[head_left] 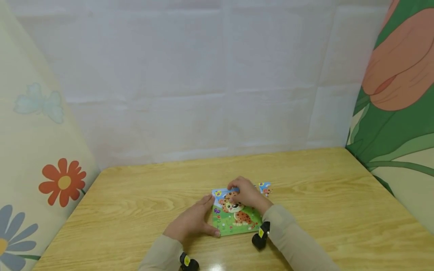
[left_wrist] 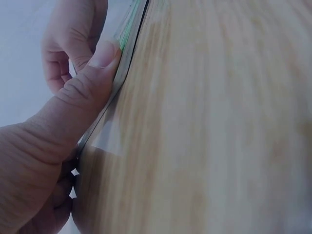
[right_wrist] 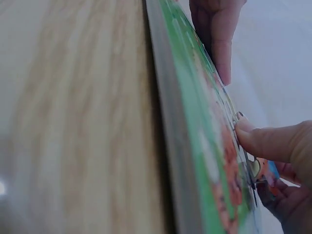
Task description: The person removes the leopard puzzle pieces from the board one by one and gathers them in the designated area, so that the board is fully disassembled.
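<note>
A jigsaw puzzle board (head_left: 225, 222) with a spotted cub on green grass lies on the table. My left hand (head_left: 193, 220) rests along its left side, thumb at the near corner and fairly straight fingers by the far one. In the left wrist view the left thumb (left_wrist: 80, 92) presses on the board's edge. Over the upper part of the picture my right hand (head_left: 249, 194) bends its fingers. Between that hand's thumb and fingers, the right wrist view shows a blue and orange puzzle piece (right_wrist: 265, 170), partly hidden by the fingers.
Another puzzle piece (head_left: 265, 187), blue with yellow and orange, lies beyond the board, just right of my right hand. The wood-grain table (head_left: 142, 195) ends at a white cloth backdrop (head_left: 190, 113). Flower-printed panels (head_left: 64, 182) stand at both sides.
</note>
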`<state>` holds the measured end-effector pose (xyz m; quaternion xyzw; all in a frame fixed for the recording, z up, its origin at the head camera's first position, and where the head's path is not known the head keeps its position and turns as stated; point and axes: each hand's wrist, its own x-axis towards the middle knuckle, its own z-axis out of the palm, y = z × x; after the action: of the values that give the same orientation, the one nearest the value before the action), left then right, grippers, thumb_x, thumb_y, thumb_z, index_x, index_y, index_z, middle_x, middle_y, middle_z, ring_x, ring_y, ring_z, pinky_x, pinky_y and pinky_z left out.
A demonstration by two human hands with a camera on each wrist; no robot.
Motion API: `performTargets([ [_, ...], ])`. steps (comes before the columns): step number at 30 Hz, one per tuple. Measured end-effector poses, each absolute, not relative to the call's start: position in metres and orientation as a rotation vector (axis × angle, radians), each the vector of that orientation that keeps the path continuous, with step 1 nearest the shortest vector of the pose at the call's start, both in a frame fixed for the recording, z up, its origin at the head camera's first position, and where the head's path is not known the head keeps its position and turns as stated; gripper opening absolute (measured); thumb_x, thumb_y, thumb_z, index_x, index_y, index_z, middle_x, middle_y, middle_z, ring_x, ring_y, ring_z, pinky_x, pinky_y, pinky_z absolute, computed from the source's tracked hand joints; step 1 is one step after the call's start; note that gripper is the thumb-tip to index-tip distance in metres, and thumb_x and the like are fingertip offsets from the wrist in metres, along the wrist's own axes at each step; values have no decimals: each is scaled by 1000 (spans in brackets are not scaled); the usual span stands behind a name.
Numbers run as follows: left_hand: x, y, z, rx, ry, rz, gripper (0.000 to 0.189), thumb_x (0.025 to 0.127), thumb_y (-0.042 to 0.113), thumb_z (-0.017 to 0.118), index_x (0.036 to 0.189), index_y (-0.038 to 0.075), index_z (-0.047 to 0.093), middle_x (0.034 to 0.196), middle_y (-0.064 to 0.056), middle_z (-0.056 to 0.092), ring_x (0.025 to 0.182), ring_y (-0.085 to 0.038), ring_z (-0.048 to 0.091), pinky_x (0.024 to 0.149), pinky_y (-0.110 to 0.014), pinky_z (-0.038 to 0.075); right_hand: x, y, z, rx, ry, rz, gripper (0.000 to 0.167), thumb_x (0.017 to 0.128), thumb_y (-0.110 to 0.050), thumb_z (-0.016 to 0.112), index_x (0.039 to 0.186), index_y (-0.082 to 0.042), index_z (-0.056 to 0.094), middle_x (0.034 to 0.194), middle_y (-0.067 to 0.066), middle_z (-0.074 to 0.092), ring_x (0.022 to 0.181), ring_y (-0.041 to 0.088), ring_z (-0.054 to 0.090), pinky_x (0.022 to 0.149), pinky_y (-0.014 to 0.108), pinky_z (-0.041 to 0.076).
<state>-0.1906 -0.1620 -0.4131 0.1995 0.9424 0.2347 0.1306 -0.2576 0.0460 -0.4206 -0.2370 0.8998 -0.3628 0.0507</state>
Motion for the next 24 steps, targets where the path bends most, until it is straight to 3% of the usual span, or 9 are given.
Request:
performTargets([
  [14,-189,-163,-416,571,2706,728,115,58,51,79,145,0,25,152,-18,18,138,-37,20,112,-51,22,-257,52,-434,-590,2609,-1405,24,83,-9,68,107,-11,68,104,6,66,83,14,58,72,28,52],
  [20,-190,-163,-415,582,2712,702,115,59,52,79,145,-1,24,152,-19,18,138,-38,21,111,-51,24,-257,53,-435,-528,2603,-1469,21,86,-12,64,107,-12,67,107,8,65,92,19,59,80,36,52],
  [24,-191,-163,-415,586,2713,697,115,59,52,79,145,-1,24,152,-19,18,138,-38,21,111,-51,24,-257,53,-432,-487,2581,-1530,20,87,-10,63,106,-10,67,106,8,65,90,18,58,77,35,51],
])
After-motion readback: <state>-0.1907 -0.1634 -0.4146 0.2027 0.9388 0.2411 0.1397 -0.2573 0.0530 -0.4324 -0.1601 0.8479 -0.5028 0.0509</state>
